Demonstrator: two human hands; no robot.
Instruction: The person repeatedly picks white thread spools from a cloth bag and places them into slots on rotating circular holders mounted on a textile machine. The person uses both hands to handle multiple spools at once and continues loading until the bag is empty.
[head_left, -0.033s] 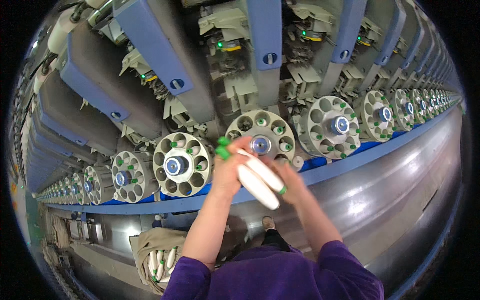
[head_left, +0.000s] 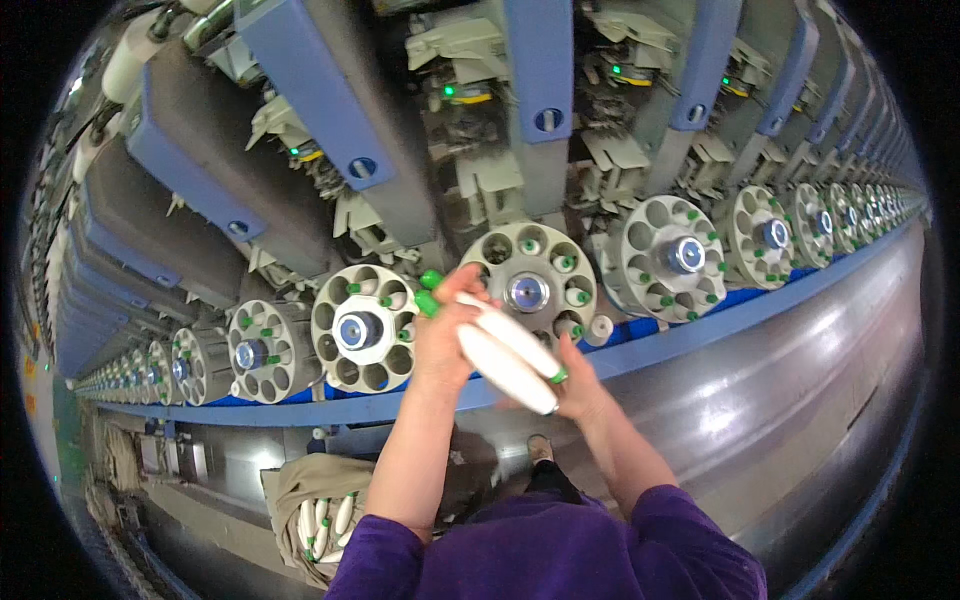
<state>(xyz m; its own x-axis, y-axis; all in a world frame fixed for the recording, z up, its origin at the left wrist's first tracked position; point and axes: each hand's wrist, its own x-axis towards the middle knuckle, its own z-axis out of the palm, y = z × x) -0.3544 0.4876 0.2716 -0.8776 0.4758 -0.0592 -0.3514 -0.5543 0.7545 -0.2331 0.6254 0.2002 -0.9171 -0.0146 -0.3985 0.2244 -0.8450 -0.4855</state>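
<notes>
Purple sleeves (head_left: pixel 560 550): nearest of all, at the lower edge, both forearms rising from them toward the machine.

Cloth bag (head_left: pixel 315 505): low at the left, hanging open, several white bobbins with green tips inside.

Left hand (head_left: pixel 442 335): raised, palm side turned toward the machine, fingers (head_left: pixel 462 285) curled round the upper ends of 2 bobbins, close under the green tips.

Right hand (head_left: pixel 578 385): lower and to the right, cupped beneath the bobbins' lower ends; whether these fingers are clamped or merely propping cannot be told (mostly hidden behind the yarn).

Bobbins (head_left: pixel 505 350): 2 white, yarn-wound, lying side by side and touching; long axis slanting from upper left at the left hand down to lower right at the right hand; green tube ends showing at both extremes.

Key relation: green upper tips just beside the rim of the middle round magazine (head_left: pixel 530 285), to its left; left hand the nearer of the 2 to that magazine's pockets, right hand below its lower edge.

Round magazines: a curving row of pale discs ringed with holes, some holes filled with green-tipped tubes, others open; neighbour at left (head_left: pixel 362 328), neighbour at right (head_left: pixel 672 258).

Blue rail (head_left: pixel 760 295): under the row, running left to right.

Machine heads (head_left: pixel 540 90): farthest, blue and grey housings above, small green lamps lit.
</notes>
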